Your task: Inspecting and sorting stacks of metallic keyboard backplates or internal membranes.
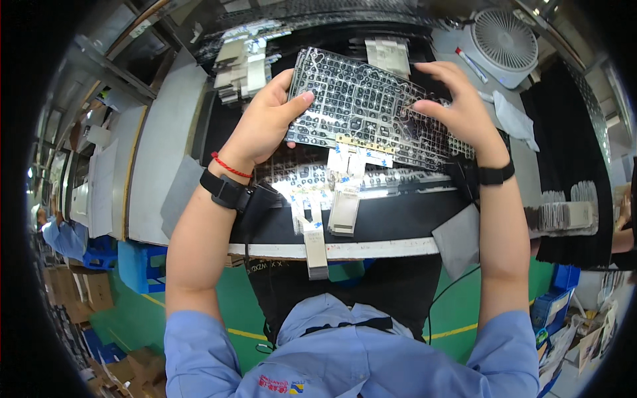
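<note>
My left hand [269, 119] grips the left edge of a stack of clear keyboard membrane sheets [361, 103] with dark key dots, its thumb lying on top. The stack is tilted above the table. At its right end my right hand [458, 103] is spread, thumb and fingers apart; the thumb tip is over the sheets, and I cannot tell if it touches. White ribbon tails [346, 159] hang from the stack's near edge. Beneath lie more membrane sheets [391, 179], whose pale tails [315, 249] hang over the table's front edge.
Bundles of pale tails [249, 63] lie at the back left, with another bundle [388, 56] at the back centre. A white fan [504, 40] and a marker pen [471, 65] are at the back right. Grey cloth [458, 242] hangs at the front edge. Another stack [567, 212] sits far right.
</note>
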Available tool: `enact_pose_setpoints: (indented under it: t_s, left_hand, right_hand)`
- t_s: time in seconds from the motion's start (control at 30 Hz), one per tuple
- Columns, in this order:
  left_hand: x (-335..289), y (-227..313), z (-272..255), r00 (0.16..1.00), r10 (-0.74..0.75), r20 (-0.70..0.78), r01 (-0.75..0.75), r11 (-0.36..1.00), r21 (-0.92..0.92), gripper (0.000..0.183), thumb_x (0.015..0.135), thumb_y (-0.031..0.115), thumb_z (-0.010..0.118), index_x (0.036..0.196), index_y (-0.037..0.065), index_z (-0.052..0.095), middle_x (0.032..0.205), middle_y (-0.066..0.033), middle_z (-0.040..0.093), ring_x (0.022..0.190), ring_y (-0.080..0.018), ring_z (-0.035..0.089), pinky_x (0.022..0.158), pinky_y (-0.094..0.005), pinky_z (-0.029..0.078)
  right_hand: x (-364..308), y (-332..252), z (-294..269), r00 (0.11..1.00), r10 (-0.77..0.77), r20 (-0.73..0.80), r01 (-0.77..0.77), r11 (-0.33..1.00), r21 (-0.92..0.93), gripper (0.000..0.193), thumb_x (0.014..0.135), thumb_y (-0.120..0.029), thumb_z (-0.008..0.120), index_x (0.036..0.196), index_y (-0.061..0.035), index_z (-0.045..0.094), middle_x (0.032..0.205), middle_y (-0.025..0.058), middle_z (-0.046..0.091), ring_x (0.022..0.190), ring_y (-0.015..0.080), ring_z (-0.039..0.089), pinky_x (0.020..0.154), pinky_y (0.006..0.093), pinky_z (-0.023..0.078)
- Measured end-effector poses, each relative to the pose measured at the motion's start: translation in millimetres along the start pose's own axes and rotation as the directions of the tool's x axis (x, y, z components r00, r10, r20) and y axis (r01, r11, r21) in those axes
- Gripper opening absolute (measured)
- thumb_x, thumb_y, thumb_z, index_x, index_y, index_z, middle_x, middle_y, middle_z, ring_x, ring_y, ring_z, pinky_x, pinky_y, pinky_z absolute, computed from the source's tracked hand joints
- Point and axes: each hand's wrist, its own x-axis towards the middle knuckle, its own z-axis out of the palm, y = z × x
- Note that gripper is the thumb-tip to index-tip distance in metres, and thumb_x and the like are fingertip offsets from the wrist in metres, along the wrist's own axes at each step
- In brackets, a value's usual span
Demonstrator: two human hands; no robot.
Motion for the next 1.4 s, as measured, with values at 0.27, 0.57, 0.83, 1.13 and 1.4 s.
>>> enact_pose_setpoints:
  t_s: [0.27, 0.57, 0.83, 1.13, 1.4]
  left_hand:
    - [2.7, 21.1, -81.7, 0.932, 0.279, -0.232, -0.334, 0.909, -0.249, 0.029, 0.104, 0.021, 0.053, 0.128, 0.005, 0.054, 0.106, -0.0015, 0.067, 0.076, -0.0029, 0.063, 0.046, -0.0155, 0.044]
    - [11.3, 7.8, -116.6, 0.562, 0.201, -0.803, -0.544, 0.820, -0.176, 0.053, 0.103, 0.025, 0.055, 0.142, -0.005, 0.036, 0.146, -0.0195, 0.036, 0.140, -0.0327, 0.034, 0.115, -0.0419, 0.037]
    - [6.5, 16.4, -79.4, 0.513, 0.336, -0.790, -0.528, 0.849, 0.017, 0.026, 0.100, 0.015, 0.057, 0.124, 0.005, 0.052, 0.123, -0.0057, 0.055, 0.107, -0.0137, 0.052, 0.087, -0.0302, 0.046]
    - [2.6, 11.2, -71.8, 0.676, 0.370, -0.637, -0.517, 0.855, -0.052, 0.019, 0.101, 0.012, 0.052, 0.120, 0.005, 0.054, 0.107, -0.0070, 0.061, 0.088, -0.0127, 0.057, 0.074, -0.0256, 0.045]
    - [1.1, 15.7, -65.6, 0.884, 0.306, -0.353, -0.398, 0.889, -0.226, 0.017, 0.101, 0.011, 0.054, 0.115, 0.003, 0.058, 0.090, -0.0045, 0.063, 0.072, -0.0100, 0.057, 0.061, -0.0215, 0.043]
  right_hand:
    - [3.7, 4.1, -22.1, 0.857, -0.179, -0.483, 0.095, 0.977, -0.193, 0.026, 0.085, -0.018, 0.075, 0.107, -0.0055, 0.068, 0.105, 0.0086, 0.066, 0.104, 0.0262, 0.059, 0.094, 0.0356, 0.044]
    - [-8.4, 15.5, 3.4, 0.962, 0.061, 0.267, -0.078, 0.995, 0.055, 0.047, 0.081, -0.025, 0.079, 0.119, -0.0030, 0.064, 0.120, 0.0147, 0.061, 0.115, 0.0297, 0.057, 0.099, 0.0368, 0.044]
    - [-5.3, 6.7, 6.1, 0.865, 0.181, 0.468, -0.152, 0.983, -0.099, 0.062, 0.059, -0.028, 0.092, 0.109, -0.0033, 0.064, 0.104, 0.0126, 0.061, 0.105, 0.0295, 0.055, 0.091, 0.0373, 0.046]
    - [-1.1, -0.1, 6.8, 0.831, 0.255, 0.495, -0.213, 0.967, -0.140, 0.063, 0.057, -0.031, 0.093, 0.100, 0.0009, 0.061, 0.103, 0.0178, 0.063, 0.104, 0.0333, 0.057, 0.087, 0.0375, 0.046]
    - [-7.3, 8.5, 7.7, 0.887, 0.143, 0.439, -0.047, 0.974, -0.222, 0.066, 0.056, -0.034, 0.094, 0.100, 0.0029, 0.062, 0.099, 0.0189, 0.065, 0.097, 0.0338, 0.060, 0.084, 0.0393, 0.048]
